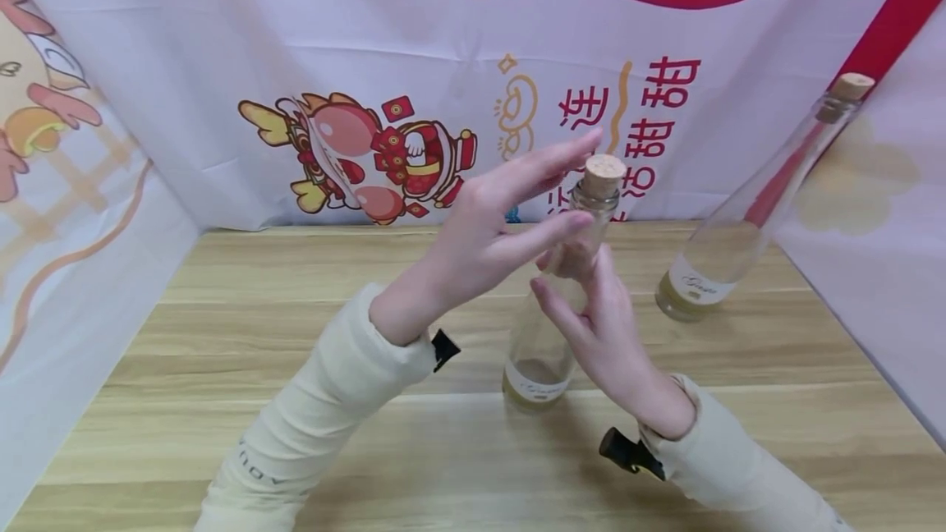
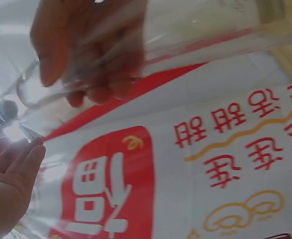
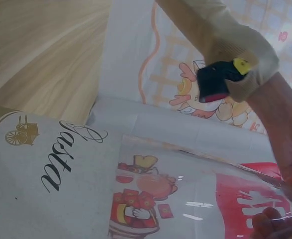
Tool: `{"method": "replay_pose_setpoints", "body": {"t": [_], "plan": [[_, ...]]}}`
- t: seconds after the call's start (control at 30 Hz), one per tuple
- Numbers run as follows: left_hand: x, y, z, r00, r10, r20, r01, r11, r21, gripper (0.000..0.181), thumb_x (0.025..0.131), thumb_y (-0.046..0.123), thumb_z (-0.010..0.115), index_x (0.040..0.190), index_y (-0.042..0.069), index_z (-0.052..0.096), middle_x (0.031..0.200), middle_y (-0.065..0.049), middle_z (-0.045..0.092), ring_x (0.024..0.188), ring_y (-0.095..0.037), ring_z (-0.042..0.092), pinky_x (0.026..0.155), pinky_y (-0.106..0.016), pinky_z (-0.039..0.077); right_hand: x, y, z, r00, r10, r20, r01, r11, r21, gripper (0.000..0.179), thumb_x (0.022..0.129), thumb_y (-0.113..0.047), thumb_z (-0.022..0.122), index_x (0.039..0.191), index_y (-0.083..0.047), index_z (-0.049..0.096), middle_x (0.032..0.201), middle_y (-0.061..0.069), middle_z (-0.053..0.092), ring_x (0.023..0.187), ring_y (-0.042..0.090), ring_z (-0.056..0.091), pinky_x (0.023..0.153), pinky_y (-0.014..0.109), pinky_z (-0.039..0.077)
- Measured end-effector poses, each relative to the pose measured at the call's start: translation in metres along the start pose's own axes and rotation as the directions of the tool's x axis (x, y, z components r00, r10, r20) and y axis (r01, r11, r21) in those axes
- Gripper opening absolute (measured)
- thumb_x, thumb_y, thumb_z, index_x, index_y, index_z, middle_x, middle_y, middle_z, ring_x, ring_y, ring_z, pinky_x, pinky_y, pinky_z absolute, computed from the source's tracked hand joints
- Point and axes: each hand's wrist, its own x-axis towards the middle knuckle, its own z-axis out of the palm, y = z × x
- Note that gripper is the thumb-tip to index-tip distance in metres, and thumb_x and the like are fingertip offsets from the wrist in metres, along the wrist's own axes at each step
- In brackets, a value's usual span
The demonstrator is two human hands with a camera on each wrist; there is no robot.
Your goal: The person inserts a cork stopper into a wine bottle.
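A clear glass bottle (image 1: 543, 335) with a cork (image 1: 605, 171) in its mouth stands before me in the head view, with a little yellowish liquid at the bottom. My right hand (image 1: 613, 327) holds it below the neck, thumb on the near side and fingers around the glass. Beside the bottle's mouth, my left hand (image 1: 491, 228) has its fingers and thumb extended; whether it touches the glass is unclear. The left wrist view shows the left hand (image 2: 14, 184) near the bottle's mouth (image 2: 5, 114). Up close in the right wrist view is the bottle's white label (image 3: 51, 169).
A second corked bottle (image 1: 727, 236) stands at the right rear of the wooden table (image 1: 259, 368). Behind the table hangs a white cloth (image 1: 185, 80) with red cartoon prints and characters. Dark wrist devices (image 1: 628, 450) stick out from the sleeves.
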Motion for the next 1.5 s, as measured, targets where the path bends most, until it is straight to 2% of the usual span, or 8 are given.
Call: {"method": "replay_pose_setpoints", "body": {"t": [0.23,0.4,0.53,0.77,1.03,1.23,1.4,1.5], "plan": [[-0.032,-0.019,-0.004,0.951,-0.296,0.093,0.308,0.936,-0.171,0.067,0.079,-0.004,0.066,0.136,-0.004,0.032,0.137,-0.016,0.041,0.123,-0.018,0.043,0.1,-0.029,0.038,-0.003,0.001,0.0,0.999,0.031,-0.015,-0.032,0.998,-0.061,0.041,0.077,0.009,0.064,0.111,0.01,0.04,0.101,0.017,0.058,0.097,0.026,0.056,0.09,0.037,0.046],[-0.057,-0.037,-0.002,0.881,-0.426,0.205,0.47,0.839,-0.275,0.084,0.079,0.039,0.069,0.14,0.001,0.027,0.14,-0.015,0.038,0.127,-0.02,0.039,0.103,-0.03,0.034,-0.002,0.002,-0.001,1.0,0.02,-0.008,-0.021,0.998,-0.051,0.04,0.078,0.008,0.064,0.11,0.011,0.04,0.098,0.016,0.059,0.095,0.026,0.057,0.091,0.032,0.045],[-0.077,-0.056,0.004,0.821,-0.49,0.292,0.567,0.761,-0.316,0.103,0.068,0.059,0.067,0.142,0.002,0.022,0.143,-0.014,0.033,0.129,-0.021,0.034,0.105,-0.03,0.031,-0.002,0.001,-0.001,0.999,0.04,-0.003,-0.04,0.998,-0.051,0.04,0.078,0.009,0.063,0.11,0.011,0.039,0.099,0.016,0.059,0.095,0.027,0.057,0.09,0.032,0.045],[-0.109,-0.082,0.017,0.76,-0.494,0.422,0.644,0.659,-0.388,0.106,0.067,0.051,0.072,0.142,-0.003,0.018,0.144,-0.018,0.028,0.131,-0.027,0.031,0.107,-0.033,0.028,-0.002,0.0,-0.001,0.999,0.042,-0.005,-0.043,0.998,-0.049,0.04,0.078,0.009,0.063,0.111,0.011,0.039,0.1,0.018,0.059,0.097,0.027,0.057,0.091,0.037,0.045],[-0.129,-0.092,0.027,0.597,-0.583,0.552,0.792,0.537,-0.289,0.091,0.077,0.03,0.073,0.144,0.003,0.016,0.149,-0.012,0.021,0.133,-0.025,0.026,0.107,-0.031,0.028,-0.001,0.0,-0.001,0.999,0.035,0.005,-0.035,0.999,-0.019,0.039,0.079,0.009,0.061,0.111,0.01,0.038,0.1,0.017,0.058,0.099,0.024,0.057,0.093,0.034,0.044],[-0.136,-0.095,0.036,0.479,-0.612,0.629,0.838,0.532,-0.121,0.077,0.079,0.006,0.07,0.141,0.008,0.024,0.144,-0.008,0.033,0.132,-0.019,0.03,0.108,-0.033,0.026,-0.001,0.0,0.0,0.999,0.041,0.006,-0.041,0.999,-0.019,0.039,0.079,0.009,0.061,0.111,0.011,0.038,0.099,0.019,0.058,0.098,0.025,0.057,0.093,0.034,0.045],[-0.142,-0.097,0.045,0.437,-0.642,0.63,0.858,0.509,-0.076,0.08,0.074,0.013,0.075,0.14,0.012,0.03,0.143,-0.002,0.036,0.131,-0.015,0.031,0.108,-0.035,0.024,-0.001,0.0,0.0,0.999,0.053,0.001,-0.053,0.998,-0.014,0.039,0.08,0.008,0.061,0.111,0.011,0.039,0.1,0.017,0.059,0.098,0.025,0.057,0.093,0.034,0.045],[-0.144,-0.096,0.05,0.43,-0.656,0.621,0.863,0.5,-0.07,0.082,0.072,0.014,0.077,0.14,0.014,0.031,0.143,-0.001,0.035,0.13,-0.014,0.03,0.108,-0.035,0.023,-0.001,-0.001,0.0,0.998,0.067,-0.006,-0.067,0.998,0.008,0.038,0.08,0.009,0.061,0.111,0.011,0.039,0.1,0.016,0.059,0.098,0.025,0.057,0.092,0.031,0.045]]}}
